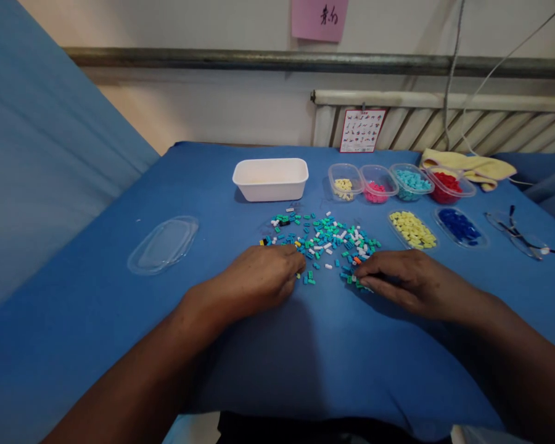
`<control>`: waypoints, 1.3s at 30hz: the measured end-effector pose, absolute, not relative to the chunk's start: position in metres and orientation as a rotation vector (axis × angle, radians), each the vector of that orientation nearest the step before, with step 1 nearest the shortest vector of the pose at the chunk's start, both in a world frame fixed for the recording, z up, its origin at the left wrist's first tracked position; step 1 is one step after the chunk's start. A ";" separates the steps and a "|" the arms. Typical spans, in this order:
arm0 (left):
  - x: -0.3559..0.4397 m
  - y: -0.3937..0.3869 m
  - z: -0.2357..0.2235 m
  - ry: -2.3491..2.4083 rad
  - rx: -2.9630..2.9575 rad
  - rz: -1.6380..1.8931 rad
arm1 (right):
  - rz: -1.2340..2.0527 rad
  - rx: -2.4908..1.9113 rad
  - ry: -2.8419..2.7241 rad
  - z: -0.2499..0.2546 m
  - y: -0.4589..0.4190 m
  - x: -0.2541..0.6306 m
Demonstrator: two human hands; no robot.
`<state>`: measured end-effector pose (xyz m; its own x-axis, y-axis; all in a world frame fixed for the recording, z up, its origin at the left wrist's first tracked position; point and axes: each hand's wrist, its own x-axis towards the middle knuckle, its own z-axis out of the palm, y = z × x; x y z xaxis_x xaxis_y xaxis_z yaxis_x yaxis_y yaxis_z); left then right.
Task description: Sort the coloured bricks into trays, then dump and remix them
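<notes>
Small building bricks, mostly teal and green with some white and a few orange, yellow and black ones, lie loose in a spread pile on the blue cloth. At the pile's near left edge rests my left hand, its fingers curled in; whatever is under them is hidden. My right hand is at the near right edge, thumb and fingertips drawn close together over a few bricks. Whether a brick is pinched there cannot be made out.
Behind the pile stands a white tub. Clear tubs of yellow, pink, turquoise and red bricks line the back right. Lids hold yellow and dark blue bricks. Glasses, a yellow cloth and a clear lid lie around.
</notes>
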<state>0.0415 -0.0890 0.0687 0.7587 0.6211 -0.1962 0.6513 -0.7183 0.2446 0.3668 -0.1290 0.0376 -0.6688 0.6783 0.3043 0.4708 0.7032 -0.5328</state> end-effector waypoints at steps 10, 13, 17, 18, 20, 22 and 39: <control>0.045 -0.087 0.059 0.919 2.690 0.002 | 0.539 -0.836 -2.402 0.034 -0.134 0.356; 0.052 -0.093 0.061 0.793 2.500 0.212 | 0.457 -0.812 -2.381 0.032 -0.136 0.350; 0.069 -0.110 0.059 0.706 2.048 0.485 | 0.302 -0.751 -2.362 0.033 -0.141 0.339; 0.074 -0.114 0.058 0.738 1.917 0.511 | 0.272 -0.748 -2.354 0.034 -0.142 0.337; 0.081 -0.118 0.053 0.810 1.673 0.542 | 0.228 -0.770 -2.335 0.037 -0.144 0.335; 0.085 -0.118 0.048 0.846 1.485 0.557 | 0.210 -0.786 -2.332 0.038 -0.146 0.334; 0.087 -0.109 0.034 0.811 1.138 0.598 | 0.209 -0.832 -2.283 0.031 -0.147 0.329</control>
